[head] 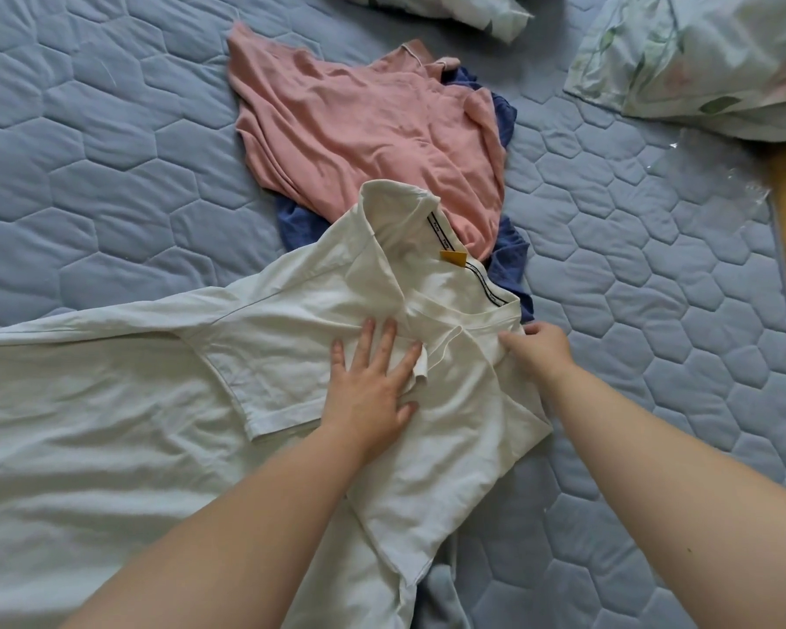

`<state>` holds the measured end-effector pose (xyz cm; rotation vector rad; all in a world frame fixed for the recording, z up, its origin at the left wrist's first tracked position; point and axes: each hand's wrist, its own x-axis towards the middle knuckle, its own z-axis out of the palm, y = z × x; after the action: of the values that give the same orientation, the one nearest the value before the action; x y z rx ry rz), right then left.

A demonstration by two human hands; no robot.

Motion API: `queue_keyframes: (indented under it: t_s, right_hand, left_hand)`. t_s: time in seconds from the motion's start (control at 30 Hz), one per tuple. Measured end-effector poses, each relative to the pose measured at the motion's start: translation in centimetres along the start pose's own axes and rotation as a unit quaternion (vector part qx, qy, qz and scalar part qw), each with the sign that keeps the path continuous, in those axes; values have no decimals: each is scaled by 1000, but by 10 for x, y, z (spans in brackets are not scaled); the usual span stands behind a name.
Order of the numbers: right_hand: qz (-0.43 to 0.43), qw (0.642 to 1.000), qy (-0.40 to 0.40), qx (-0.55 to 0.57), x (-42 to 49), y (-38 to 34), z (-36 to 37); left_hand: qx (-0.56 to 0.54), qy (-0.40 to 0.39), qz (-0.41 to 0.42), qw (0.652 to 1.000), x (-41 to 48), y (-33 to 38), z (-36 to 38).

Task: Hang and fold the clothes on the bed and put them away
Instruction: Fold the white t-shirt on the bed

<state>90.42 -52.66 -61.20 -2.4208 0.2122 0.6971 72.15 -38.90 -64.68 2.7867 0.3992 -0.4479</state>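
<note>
**Midway through a fold: white shirt pinned at the placket**

The white shirt [155, 424] is spread across the lower left and centre of the frame on the quilted blue bed cover [87, 152]. Its collar [395, 206] is turned toward the upper centre, and 1 sleeve [264, 379] is already laid in over the chest. The cloth is pressed flat by the left hand [373, 383], whose fingers are straight and spread apart beside the placket. The shoulder edge at centre right is pinched by the right hand [536, 351], with the thumb on top and the fingers curled round the fabric (their tips are hidden behind it).

2 more garments are left unfolded above. A pink top [359, 124] lies in the upper centre with a blue garment [507, 261] beneath it, and both are overlapped by the shirt's collar. A pillow [699, 61] is seen at the upper right.

Several slips can be foreseen:

- **Dragged pile:** if the shoulder is pulled across while the collar rests on the pile, the blue garment could be dragged along.
- **Skewed fold:** if the flat hand is lifted too soon, the turned-in sleeve could slide out and the fold be skewed.
- **Trapped creases:** the wrinkles in the body at lower left, if not smoothed first, would probably be trapped under the next fold.
- **Uneven edges:** the right side is already bunched near the lower centre, so uneven edges are likely.
</note>
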Motion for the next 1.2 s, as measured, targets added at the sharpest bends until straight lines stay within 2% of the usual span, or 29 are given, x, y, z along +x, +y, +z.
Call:
queue_keyframes:
  t_s: [0.1,0.17,0.27,0.33,0.43,0.5,0.57,0.7,0.8,0.87,0.93,1.0,1.07,1.13,1.2]
  right_hand:
    - [-48,998,34,-36,-15,-8,-6]
    - [-91,991,79,-55,-28,-11,-10]
    - [-106,984,130,-55,-44,-14,-15]
    - [-96,985,144,-17,-50,-15,-19]
    - [-89,986,141,-1,-57,-15,-24]
    - [-93,988,121,-15,-59,-12,-27]
    - [-97,990,100,-28,-60,-10,-27]
    - [-101,990,74,-58,-57,-3,-20]
    - [-104,990,78,-58,-57,-1,-17]
    - [-101,989,95,-42,-59,-2,-17]
    - [-104,989,104,-24,-63,-3,-18]
    - [-119,988,101,-20,-67,-3,-18]
    - [-148,984,94,-28,-72,-2,-16]
    - [-182,979,84,-26,-77,-1,-17]
    - [-227,971,69,-23,-82,0,-18]
  left_hand:
    - [-49,77,45,995,-11,0,-5]
    - [-66,108,105,986,-20,-3,-3]
    - [-16,102,224,969,-35,-5,0]
    - [-8,100,253,962,-38,-6,1]
    - [-74,102,152,980,-34,-4,-15]
    - [-78,92,69,990,-27,-2,-29]
    - [-67,82,32,994,-20,2,-32]
    - [-51,98,38,993,-2,10,-31]
    - [-39,160,106,981,-2,8,-36]
    - [-24,174,168,970,-7,3,-30]
    - [-23,144,231,962,-14,-4,-19]
    - [-28,107,256,960,-20,-9,-15]
    - [-77,112,205,969,-19,-11,-18]
    - [-150,154,120,969,-11,-9,-32]
    - [-157,194,69,966,6,-9,-51]
